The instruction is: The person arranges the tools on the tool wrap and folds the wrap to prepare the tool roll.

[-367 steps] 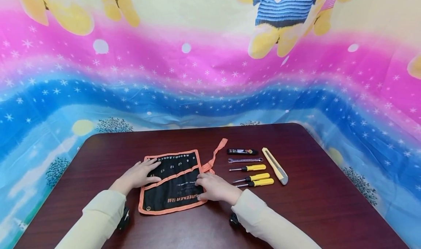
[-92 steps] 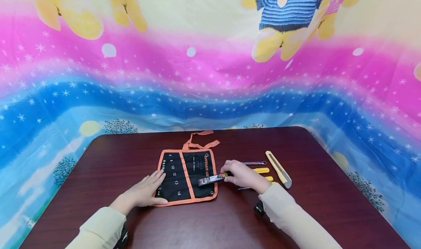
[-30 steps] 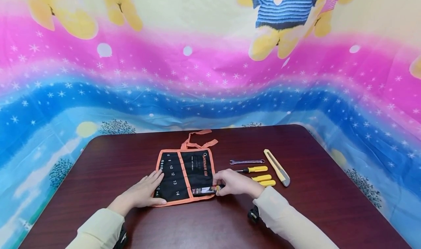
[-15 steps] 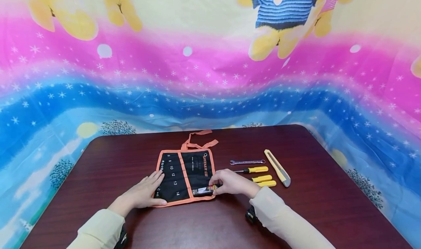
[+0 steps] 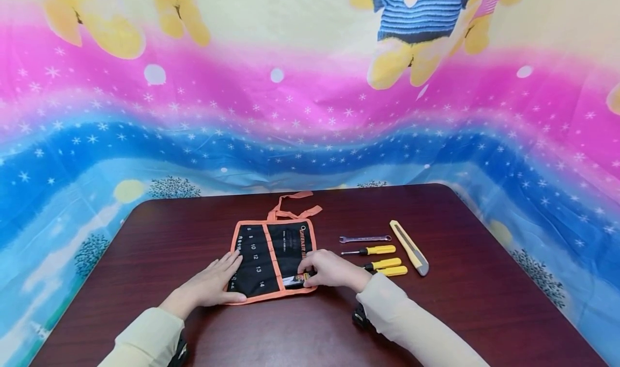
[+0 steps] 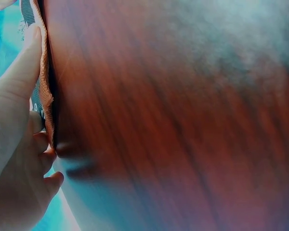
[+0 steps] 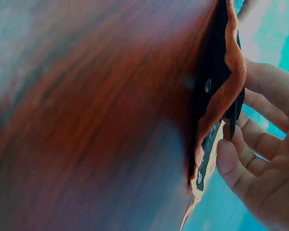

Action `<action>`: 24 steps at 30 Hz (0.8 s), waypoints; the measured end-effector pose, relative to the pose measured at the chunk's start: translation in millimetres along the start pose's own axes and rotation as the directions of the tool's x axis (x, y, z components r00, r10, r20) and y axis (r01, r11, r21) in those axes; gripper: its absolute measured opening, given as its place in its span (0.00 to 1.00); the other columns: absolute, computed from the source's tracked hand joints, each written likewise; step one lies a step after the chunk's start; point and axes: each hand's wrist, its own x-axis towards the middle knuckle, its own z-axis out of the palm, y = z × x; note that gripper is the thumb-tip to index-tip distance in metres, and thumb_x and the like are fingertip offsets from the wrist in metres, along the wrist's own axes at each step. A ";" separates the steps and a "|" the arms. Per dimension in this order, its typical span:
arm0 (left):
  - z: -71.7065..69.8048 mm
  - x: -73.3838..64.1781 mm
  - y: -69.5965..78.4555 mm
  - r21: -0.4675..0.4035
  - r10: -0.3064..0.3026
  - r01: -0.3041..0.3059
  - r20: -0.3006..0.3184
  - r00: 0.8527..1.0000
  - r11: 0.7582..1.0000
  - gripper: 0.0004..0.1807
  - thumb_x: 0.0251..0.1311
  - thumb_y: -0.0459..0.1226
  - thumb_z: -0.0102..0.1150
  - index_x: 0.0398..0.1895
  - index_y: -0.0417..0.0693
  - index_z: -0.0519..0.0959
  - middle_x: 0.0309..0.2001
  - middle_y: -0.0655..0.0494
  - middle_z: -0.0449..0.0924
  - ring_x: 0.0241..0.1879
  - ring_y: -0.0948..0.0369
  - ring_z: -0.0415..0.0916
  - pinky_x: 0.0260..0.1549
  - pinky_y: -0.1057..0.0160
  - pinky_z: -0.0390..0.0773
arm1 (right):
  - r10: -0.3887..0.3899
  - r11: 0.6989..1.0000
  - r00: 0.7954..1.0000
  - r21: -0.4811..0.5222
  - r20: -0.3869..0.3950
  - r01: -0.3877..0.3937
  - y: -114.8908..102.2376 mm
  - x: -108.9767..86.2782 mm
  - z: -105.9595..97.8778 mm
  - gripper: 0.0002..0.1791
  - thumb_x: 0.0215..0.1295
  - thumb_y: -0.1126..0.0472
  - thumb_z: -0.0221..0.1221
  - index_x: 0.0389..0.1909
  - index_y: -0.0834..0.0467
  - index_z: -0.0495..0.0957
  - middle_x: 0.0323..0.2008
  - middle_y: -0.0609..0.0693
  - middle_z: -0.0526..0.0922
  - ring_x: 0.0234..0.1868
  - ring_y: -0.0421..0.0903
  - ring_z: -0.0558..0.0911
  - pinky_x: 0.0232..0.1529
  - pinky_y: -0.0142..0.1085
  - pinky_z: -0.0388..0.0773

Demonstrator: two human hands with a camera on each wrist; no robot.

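Observation:
A black tool pouch (image 5: 289,248) with orange edging and numbered pockets lies spread on the table. My left hand (image 5: 213,282) rests flat on its left edge, fingers straight; the left wrist view shows that hand (image 6: 14,139) along the orange border. Between thumb and fingers, my right hand (image 5: 331,270) pinches the right end of a narrow black blade case (image 5: 294,279) with a printed label. The case lies along the pouch's near right part, its left end at the orange middle strip and apparently under it. In the right wrist view, the hand (image 7: 265,154) is beside the pouch's wavy orange border (image 7: 236,72).
Right of the pouch lie a small combination wrench (image 5: 365,239), a yellow-handled screwdriver (image 5: 380,249) and two more yellow handles (image 5: 387,262) close together. A yellow utility knife (image 5: 409,248) lies farther right. Orange ties (image 5: 290,214) trail from the pouch's far edge.
Earlier the pouch was turned and the case lay by the wrench. The right hand has brought the case over the pouch and slid it left toward the middle strip. The left hand stays put lately.

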 end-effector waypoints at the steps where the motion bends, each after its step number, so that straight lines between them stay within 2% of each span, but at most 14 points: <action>1: -0.2 -0.1 0.1 0.001 -0.001 0.001 0.000 1.000 1.000 0.54 0.49 0.63 0.56 0.68 0.34 0.54 0.69 0.38 0.48 0.68 0.44 0.43 0.61 0.43 0.48 | -0.005 1.000 1.000 -0.006 0.002 0.005 -1.3 0.9 0.4 0.11 0.54 0.57 0.66 0.40 0.52 0.83 0.32 0.38 0.76 0.36 0.39 0.75 0.34 0.28 0.73; 6: -0.9 -0.8 1.4 0.007 0.002 -0.002 -0.008 1.000 1.000 0.54 0.49 0.63 0.56 0.68 0.33 0.54 0.69 0.38 0.48 0.68 0.44 0.43 0.62 0.43 0.48 | -0.034 0.999 0.999 -0.036 0.001 0.034 -6.4 6.5 5.6 0.12 0.54 0.58 0.66 0.41 0.52 0.83 0.33 0.39 0.77 0.36 0.37 0.74 0.35 0.27 0.72; 8: -0.7 -1.3 1.9 0.010 0.003 -0.003 -0.013 1.000 1.000 0.54 0.49 0.63 0.57 0.68 0.33 0.54 0.69 0.38 0.48 0.67 0.44 0.43 0.61 0.43 0.48 | -0.034 0.999 0.999 -0.042 0.002 0.034 -8.0 9.1 8.5 0.12 0.54 0.57 0.66 0.41 0.52 0.83 0.32 0.39 0.76 0.32 0.36 0.72 0.32 0.26 0.71; 24: -0.7 -1.4 3.1 0.029 -0.001 0.001 -0.014 1.000 1.000 0.53 0.49 0.63 0.56 0.68 0.33 0.55 0.69 0.38 0.49 0.67 0.44 0.44 0.62 0.44 0.48 | 0.009 0.995 1.000 -0.098 -0.025 -0.011 -24.7 21.9 18.7 0.12 0.53 0.58 0.67 0.40 0.53 0.84 0.35 0.41 0.79 0.33 0.36 0.73 0.36 0.26 0.73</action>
